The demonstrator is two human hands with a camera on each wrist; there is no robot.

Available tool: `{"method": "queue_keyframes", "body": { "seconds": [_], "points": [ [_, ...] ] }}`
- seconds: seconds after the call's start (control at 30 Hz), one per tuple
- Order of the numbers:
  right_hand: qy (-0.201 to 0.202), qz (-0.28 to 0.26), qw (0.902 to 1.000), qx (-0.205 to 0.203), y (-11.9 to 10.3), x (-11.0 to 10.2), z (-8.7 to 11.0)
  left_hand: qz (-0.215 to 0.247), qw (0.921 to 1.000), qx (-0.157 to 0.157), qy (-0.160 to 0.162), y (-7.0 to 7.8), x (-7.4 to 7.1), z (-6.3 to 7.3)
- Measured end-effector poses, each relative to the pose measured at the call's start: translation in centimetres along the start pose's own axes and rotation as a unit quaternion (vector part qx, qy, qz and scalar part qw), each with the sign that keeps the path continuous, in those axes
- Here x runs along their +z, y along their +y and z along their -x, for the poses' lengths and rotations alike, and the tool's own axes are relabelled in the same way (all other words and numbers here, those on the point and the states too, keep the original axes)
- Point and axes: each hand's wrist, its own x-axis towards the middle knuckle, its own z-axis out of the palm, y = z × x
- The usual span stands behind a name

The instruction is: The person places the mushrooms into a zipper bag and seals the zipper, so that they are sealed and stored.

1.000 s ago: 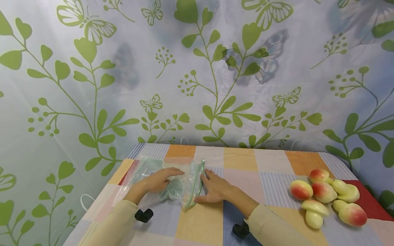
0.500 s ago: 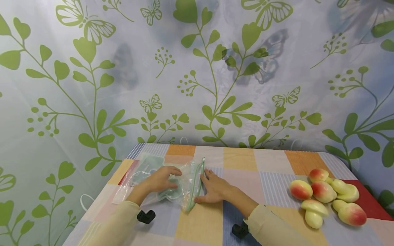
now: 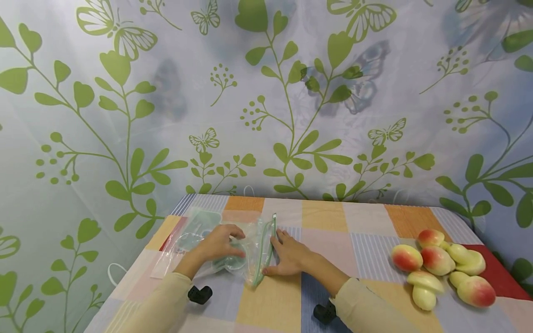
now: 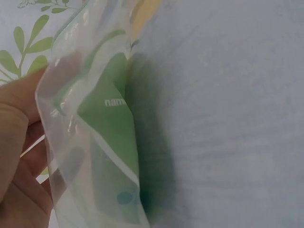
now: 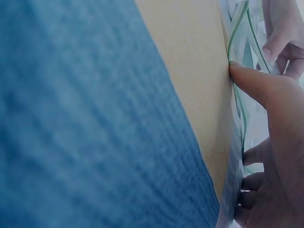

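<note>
A clear zip bag (image 3: 201,219) with a pale green print lies on the left half of the checked cloth. Its green zip strip (image 3: 260,266) runs along the right end, and in the right wrist view the two green lines spread apart in a V. My left hand (image 3: 220,243) is over the bag's middle, thumb and fingers bent with a gap between them. In the left wrist view its fingers (image 4: 23,107) lie against the raised film, beside a green patch (image 4: 111,114) lettered "nam". My right hand (image 3: 289,254) lies with spread fingers along the zip end, its thumb (image 5: 247,78) touching the strip.
Several yellow, red-blushed peach-like pieces (image 3: 438,260) and a mushroom-shaped one (image 3: 425,289) lie grouped at the right of the table (image 3: 325,215). A butterfly-patterned curtain (image 3: 266,115) hangs behind. Black wrist mounts (image 3: 200,295) sit under both forearms.
My left hand has shifted slightly, and the gap between its thumb and fingers has widened. The bag's film under it has moved a little. My right hand has stayed in place.
</note>
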Motion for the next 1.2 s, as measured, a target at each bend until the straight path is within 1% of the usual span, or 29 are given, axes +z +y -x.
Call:
{"method": "queue_keyframes", "body": {
  "seconds": [0.07,0.13,0.2,0.3,0.37,0.43,0.53,0.63,0.73,0.9,1.0,1.13,1.2],
  "points": [
    [0.002,-0.003,1.0,-0.004,0.0,-0.1,0.1,0.004,1.0,-0.003,0.008,0.2,0.0,-0.1],
    [0.002,-0.006,1.0,-0.006,0.0,-0.1,0.2,0.011,0.9998,0.003,0.015,0.5,0.0,-0.2],
    [0.001,-0.005,1.0,-0.005,0.2,-0.2,0.3,0.014,0.9997,0.014,0.016,0.6,0.1,-0.3],
    [0.0,0.0,1.0,-0.007,0.4,-0.2,0.2,0.014,0.9991,0.041,0.006,0.5,0.2,-0.5],
    [0.002,0.003,0.9999,-0.011,0.4,-0.2,0.1,0.009,0.9987,0.05,-0.01,0.4,0.2,-0.6],
    [0.003,0.003,0.9999,-0.015,0.3,-0.2,0.0,-0.003,0.9982,0.052,-0.031,0.5,0.0,-0.6],
    [0.001,0.001,0.9999,-0.013,0.2,-0.2,-0.1,-0.034,0.9961,0.046,-0.067,1.0,-0.3,-0.6],
    [0.002,0.0,0.9999,-0.012,0.1,-0.2,0.0,-0.07,0.9916,0.04,-0.101,1.6,-0.4,-0.6],
    [0.003,0.002,0.9999,-0.01,0.0,-0.2,0.0,-0.093,0.9872,0.044,-0.122,1.9,-0.4,-0.6],
    [0.005,-0.001,1.0,-0.007,-0.1,-0.1,0.1,-0.115,0.9824,0.029,-0.144,2.2,-0.1,-0.6],
    [0.006,-0.002,1.0,-0.007,-0.1,-0.1,0.1,-0.119,0.9825,0.027,-0.141,2.1,0.1,-0.6],
    [0.006,0.001,1.0,-0.006,0.0,0.0,0.0,-0.125,0.9849,0.027,-0.117,1.9,0.2,-0.6],
    [0.006,0.001,1.0,-0.006,0.0,0.0,0.0,-0.128,0.9853,0.015,-0.111,1.8,0.1,-0.6]
  ]
}}
